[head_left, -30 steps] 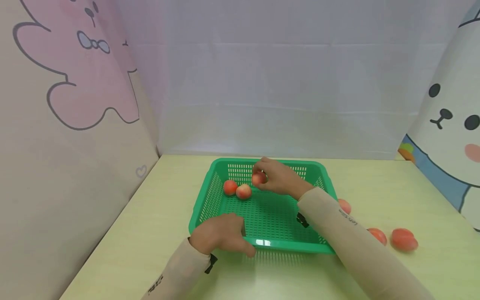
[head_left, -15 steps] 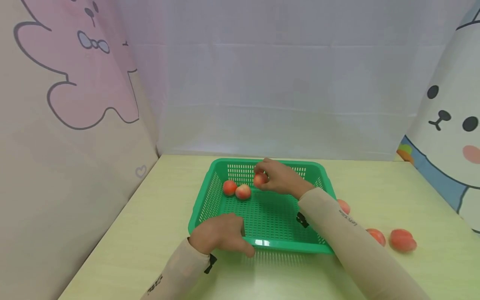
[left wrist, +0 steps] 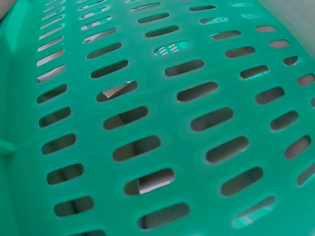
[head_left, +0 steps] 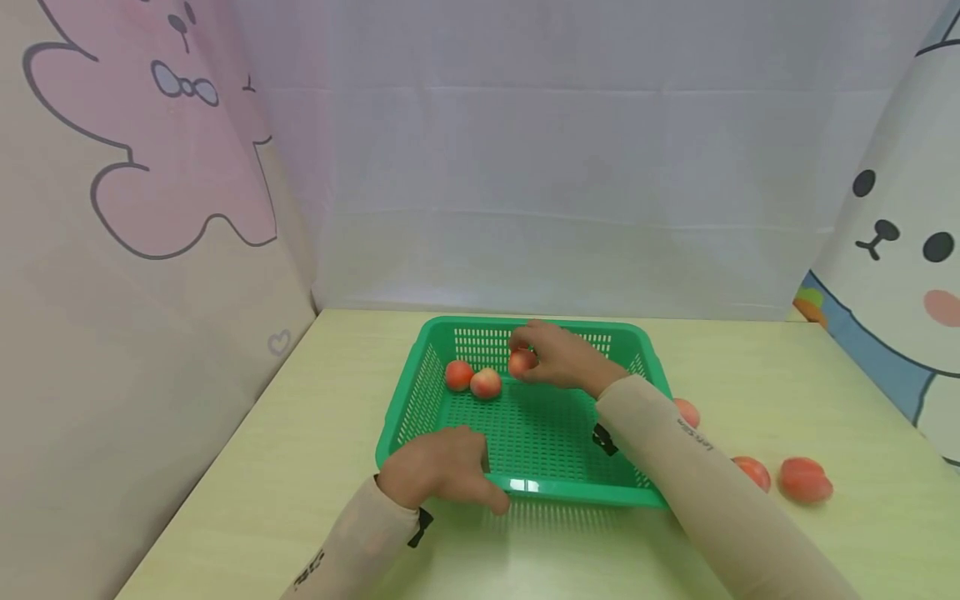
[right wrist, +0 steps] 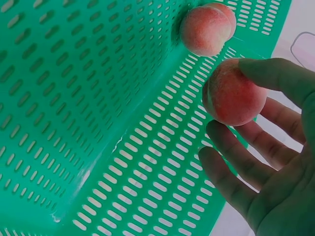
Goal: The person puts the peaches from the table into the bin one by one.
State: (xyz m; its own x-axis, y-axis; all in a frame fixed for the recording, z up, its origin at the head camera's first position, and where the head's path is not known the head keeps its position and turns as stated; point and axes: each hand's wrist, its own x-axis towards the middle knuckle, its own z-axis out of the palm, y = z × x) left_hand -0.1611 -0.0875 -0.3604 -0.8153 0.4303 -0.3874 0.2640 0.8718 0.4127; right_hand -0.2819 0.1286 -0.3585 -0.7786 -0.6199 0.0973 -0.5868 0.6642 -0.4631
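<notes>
Inside the green plastic basket [head_left: 536, 489], my right hand [head_left: 561, 357] pinches a peach [head_left: 521, 363] between thumb and fingers, above the basket floor. The right wrist view shows this held peach [right wrist: 234, 93] with the thumb on top and another peach [right wrist: 207, 29] beyond it. Two peaches lie together at the basket's far left, a redder one [head_left: 459, 376] and a paler one [head_left: 487, 384]. At the near left of the basket my left hand [head_left: 442, 468] grips the rim, thumb outside and fingers inside. Only perforated green wall [left wrist: 162, 108] fills the left wrist view.
On the pale table [head_left: 750, 367] right of the basket lie several peaches: one [head_left: 687, 412] against its side, one [head_left: 752, 472] partly behind my right sleeve, and a creased one [head_left: 806, 480]. A white curtain [head_left: 555, 200] hangs behind the table.
My right hand has sunk slightly and shifted a little to the right with the peach in its grip. My left hand and the basket stay in place.
</notes>
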